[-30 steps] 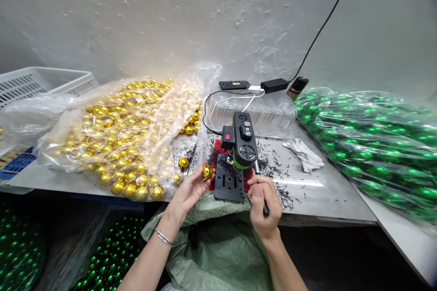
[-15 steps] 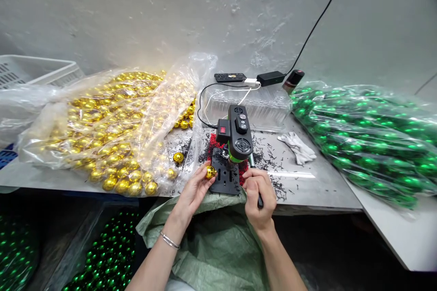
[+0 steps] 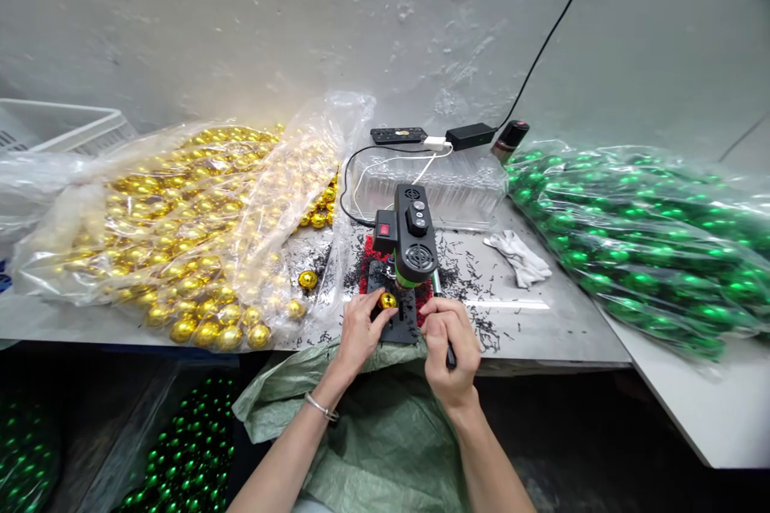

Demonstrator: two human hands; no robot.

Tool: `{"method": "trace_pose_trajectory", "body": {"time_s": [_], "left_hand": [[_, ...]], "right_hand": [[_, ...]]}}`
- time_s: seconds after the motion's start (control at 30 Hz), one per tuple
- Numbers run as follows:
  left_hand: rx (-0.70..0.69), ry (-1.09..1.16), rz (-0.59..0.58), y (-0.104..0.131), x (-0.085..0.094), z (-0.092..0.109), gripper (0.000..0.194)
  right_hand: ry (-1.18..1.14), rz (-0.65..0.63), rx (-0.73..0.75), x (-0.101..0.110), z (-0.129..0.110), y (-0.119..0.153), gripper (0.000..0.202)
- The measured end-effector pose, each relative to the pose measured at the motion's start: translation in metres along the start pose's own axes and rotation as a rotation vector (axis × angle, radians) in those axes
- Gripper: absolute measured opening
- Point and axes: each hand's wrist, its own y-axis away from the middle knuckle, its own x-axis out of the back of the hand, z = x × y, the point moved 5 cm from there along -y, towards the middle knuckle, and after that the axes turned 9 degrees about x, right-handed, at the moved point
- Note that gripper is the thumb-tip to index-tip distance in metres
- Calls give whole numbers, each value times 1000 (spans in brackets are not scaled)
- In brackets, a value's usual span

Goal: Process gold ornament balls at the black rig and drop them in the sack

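Observation:
Between its thumb and fingers my left hand holds a shiny gold ball, just in front of the head of a small black bench drill press. Beneath the ball lies the drill's slotted black base plate. My right hand is closed round the black-ended lever handle on the machine's right side. The drill's tip is hidden under its housing. A loose gold ball rests on the table to the left of the machine.
Plastic bags of gold balls lie left, and green balls right. Behind the drill are a clear plastic box and a black power adapter. A white glove and black shavings lie on the table. Green sacking hangs in front.
My left hand has moved right and slightly up, bringing the gold ball from the base plate's left edge to under the drill head's front. My right hand stays on the lever.

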Motion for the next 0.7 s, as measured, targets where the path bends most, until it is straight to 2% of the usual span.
{"method": "trace_pose_trajectory", "body": {"time_s": [0.17, 0.27, 0.5, 0.7], "left_hand": [[-270, -292, 36, 1, -10, 3, 32], [-355, -367, 85, 0, -14, 0, 32], [-369, -398, 85, -1, -15, -4, 30], [-371, -410, 89, 0, -16, -4, 30]], "right_hand": [[-18, 19, -6, 1, -1, -1, 22], [-28, 16, -13, 0, -1, 0, 21], [-38, 6, 8, -3, 4, 9, 20], [18, 18, 147, -11, 13, 21, 18]]}}
